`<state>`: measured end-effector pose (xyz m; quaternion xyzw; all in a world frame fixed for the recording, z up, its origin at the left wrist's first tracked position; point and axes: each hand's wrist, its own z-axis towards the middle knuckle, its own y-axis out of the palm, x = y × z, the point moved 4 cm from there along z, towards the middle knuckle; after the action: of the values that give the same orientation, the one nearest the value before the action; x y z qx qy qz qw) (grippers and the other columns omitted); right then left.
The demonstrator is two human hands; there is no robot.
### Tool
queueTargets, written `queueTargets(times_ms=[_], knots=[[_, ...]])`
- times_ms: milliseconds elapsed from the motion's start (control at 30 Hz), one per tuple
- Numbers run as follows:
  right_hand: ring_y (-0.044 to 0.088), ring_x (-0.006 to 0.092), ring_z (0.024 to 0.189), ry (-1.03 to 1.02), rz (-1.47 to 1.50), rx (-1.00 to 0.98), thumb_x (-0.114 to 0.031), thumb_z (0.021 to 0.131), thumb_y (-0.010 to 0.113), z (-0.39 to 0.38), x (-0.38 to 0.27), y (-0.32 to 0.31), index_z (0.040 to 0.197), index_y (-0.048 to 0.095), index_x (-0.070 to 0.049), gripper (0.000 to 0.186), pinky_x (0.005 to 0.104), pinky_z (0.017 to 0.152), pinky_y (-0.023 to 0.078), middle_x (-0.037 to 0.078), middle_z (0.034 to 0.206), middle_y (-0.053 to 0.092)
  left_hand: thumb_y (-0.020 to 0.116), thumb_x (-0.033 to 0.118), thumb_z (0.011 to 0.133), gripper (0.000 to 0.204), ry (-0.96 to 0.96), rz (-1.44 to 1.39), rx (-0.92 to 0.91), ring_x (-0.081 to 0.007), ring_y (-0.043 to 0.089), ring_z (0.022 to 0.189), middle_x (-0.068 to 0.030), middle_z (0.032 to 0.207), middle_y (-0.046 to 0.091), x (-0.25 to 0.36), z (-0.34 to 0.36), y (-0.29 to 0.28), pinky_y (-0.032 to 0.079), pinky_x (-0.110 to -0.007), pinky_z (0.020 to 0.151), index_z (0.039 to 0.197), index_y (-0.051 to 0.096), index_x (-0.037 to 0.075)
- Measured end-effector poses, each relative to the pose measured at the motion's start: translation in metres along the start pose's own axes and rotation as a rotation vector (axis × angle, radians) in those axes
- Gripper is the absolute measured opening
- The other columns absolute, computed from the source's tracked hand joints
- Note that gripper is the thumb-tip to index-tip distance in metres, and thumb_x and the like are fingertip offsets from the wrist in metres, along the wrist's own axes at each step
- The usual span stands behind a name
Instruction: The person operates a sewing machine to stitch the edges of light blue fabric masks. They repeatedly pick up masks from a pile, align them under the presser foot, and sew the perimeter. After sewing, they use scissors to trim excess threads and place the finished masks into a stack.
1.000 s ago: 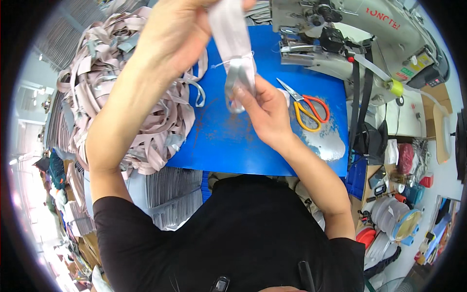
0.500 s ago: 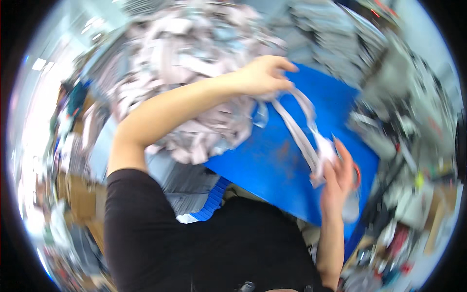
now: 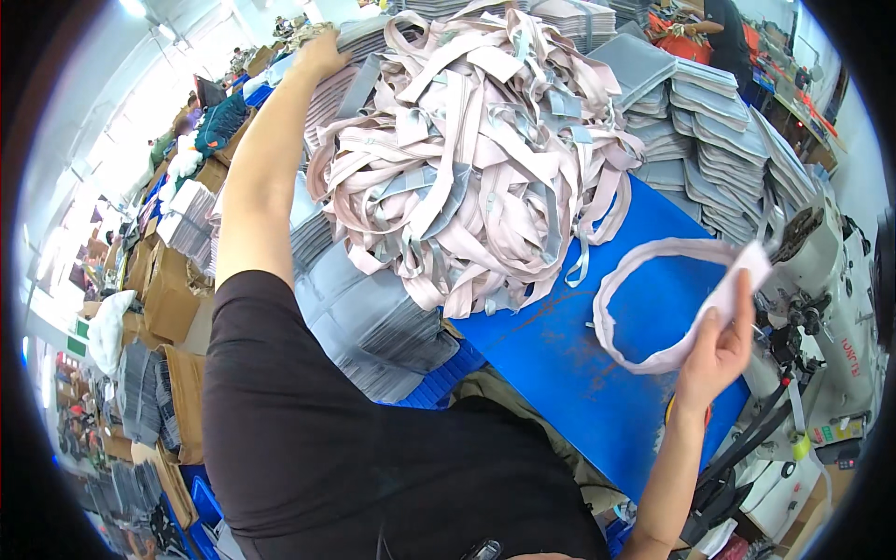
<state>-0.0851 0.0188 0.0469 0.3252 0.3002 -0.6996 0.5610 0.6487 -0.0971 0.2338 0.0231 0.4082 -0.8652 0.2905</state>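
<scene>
My right hand [image 3: 719, 345] is closed on a pale pink zipper strip [image 3: 750, 271], whose loop hangs over the blue work surface [image 3: 588, 392]. Beside it, a large tangled pile of pink strips with grey pieces [image 3: 476, 159] covers the back of the surface. Up at the back left, my left hand [image 3: 322, 51] reaches to the top of some stacked flat pieces [image 3: 331, 112]; its fingers are curled on something small and unclear. An orange scissor handle [image 3: 670, 411] is mostly hidden behind my right wrist.
A sewing machine [image 3: 812, 317] stands at the right. Stacks of grey panels [image 3: 700, 121] fill the back right, and more [image 3: 364, 327] lie at the near left. Cardboard boxes [image 3: 168, 308] crowd the left. Another person [image 3: 723, 33] works at the far back right.
The view has swung left. My left hand has released the strip and reached far back left. My right hand still holds the strip, which now forms a wide loop over the blue surface.
</scene>
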Motion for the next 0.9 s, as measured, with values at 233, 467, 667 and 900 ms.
queueTargets(times_ms=[233,467,667,900], knots=[[0.061,0.0226,0.129,0.414,0.386,-0.035,0.014,0.091,0.046,-0.065,0.047,-0.018,0.151,0.048,0.007,0.06,0.0343,0.111,0.046,0.019,0.15,0.055,0.067,0.02,0.091,0.033,-0.007,-0.103,0.005,-0.0391,0.067,0.116,-0.0206,0.123,0.071,-0.007,-0.008,-0.06,0.053,-0.049,0.099,0.123,0.075,0.016],[0.071,0.0348,0.11,0.633,0.613,-0.119,-0.027,0.106,0.054,-0.065,0.053,-0.032,0.136,0.062,0.006,0.046,0.0462,0.097,0.056,0.02,0.133,0.064,0.064,-0.007,0.084,0.046,0.637,-0.548,0.489,-0.0339,0.068,0.118,-0.0135,0.131,0.069,0.181,-0.128,-0.249,0.053,-0.042,0.105,0.123,0.076,0.014],[0.074,0.0228,0.1,0.924,0.879,-0.414,-0.052,0.11,0.043,-0.051,0.068,-0.019,0.122,0.068,0.003,0.062,0.0358,0.089,0.058,0.015,0.119,0.073,0.062,0.015,0.094,0.036,1.84,-0.785,0.212,-0.037,0.059,0.134,-0.021,0.138,0.064,0.323,-0.297,-0.277,0.043,-0.057,0.116,0.127,0.07,0.004],[0.068,0.0263,0.083,0.366,0.092,-0.406,-0.026,0.108,0.056,-0.067,0.033,-0.05,0.114,0.069,0.001,0.031,0.0329,0.077,0.053,0.012,0.092,0.071,0.077,0.031,0.085,0.065,1.844,-0.86,-0.527,-0.0348,0.037,0.152,-0.0197,0.16,0.043,0.409,-0.302,-0.287,0.031,-0.058,0.123,0.143,0.055,0.011]])
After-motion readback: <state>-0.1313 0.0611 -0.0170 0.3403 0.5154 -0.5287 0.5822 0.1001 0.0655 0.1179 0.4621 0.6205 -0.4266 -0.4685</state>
